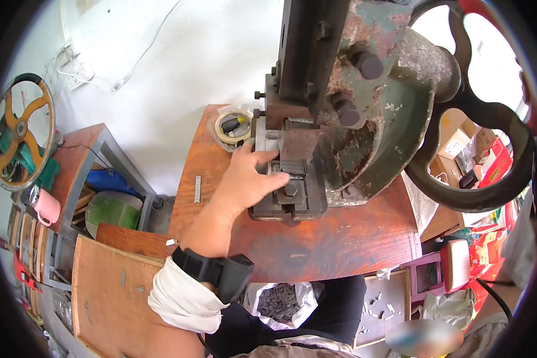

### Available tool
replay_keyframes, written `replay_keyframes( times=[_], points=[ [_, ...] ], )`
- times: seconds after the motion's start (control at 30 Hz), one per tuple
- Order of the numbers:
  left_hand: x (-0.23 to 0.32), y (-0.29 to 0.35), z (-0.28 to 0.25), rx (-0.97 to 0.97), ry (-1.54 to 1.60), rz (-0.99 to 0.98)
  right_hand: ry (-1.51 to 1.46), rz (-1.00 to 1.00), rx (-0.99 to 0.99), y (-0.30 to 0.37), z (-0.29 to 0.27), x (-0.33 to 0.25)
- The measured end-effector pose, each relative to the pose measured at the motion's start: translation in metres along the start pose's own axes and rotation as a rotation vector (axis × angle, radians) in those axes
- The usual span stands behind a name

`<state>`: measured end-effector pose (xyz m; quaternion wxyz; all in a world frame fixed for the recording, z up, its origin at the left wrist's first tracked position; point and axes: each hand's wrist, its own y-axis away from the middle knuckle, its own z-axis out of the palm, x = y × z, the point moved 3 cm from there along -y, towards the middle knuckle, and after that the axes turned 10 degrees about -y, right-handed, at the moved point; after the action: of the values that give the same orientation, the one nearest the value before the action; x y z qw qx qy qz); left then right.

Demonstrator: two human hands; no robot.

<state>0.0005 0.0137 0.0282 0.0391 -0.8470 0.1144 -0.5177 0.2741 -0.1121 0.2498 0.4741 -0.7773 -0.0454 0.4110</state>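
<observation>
A small ridged metal piece (293, 169) sits on the dark bed (309, 207) of the green press (403, 110), just beside the left hand (244, 178), which is half spread with no clear grip, while the right hand's state cannot be told, the press standing on a reddish wooden surface (334, 247).

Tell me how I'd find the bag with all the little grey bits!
Find the reddish-brown table under the heavy press. Just below its near edge, between dark-trousered legs, sits an open white bag. It's heaped with grey pieces, unlike the wood-rimmed tray to its right, where only some lie scattered.
</observation>
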Motion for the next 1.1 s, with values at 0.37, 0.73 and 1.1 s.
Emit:
replay_keyframes(
  times=[0.37, 0.73, 1.1],
  points=[
    [0.027, 0.013, 0.013, 0.292, -0.761, 0.082, 0.008, 0.215, -0.236, -0.114, 0.027, -0.053],
    [0.022, 0.001, 0.02, 0.225, -0.543, 0.153, 0.125, 0.302, -0.358, -0.209, -0.047, 0.01],
    [0.026, 0.005, 0.016, 0.236, -0.526, 0.159, 0.238, 0.207, -0.361, -0.242, -0.052, 0.044]
  ],
)
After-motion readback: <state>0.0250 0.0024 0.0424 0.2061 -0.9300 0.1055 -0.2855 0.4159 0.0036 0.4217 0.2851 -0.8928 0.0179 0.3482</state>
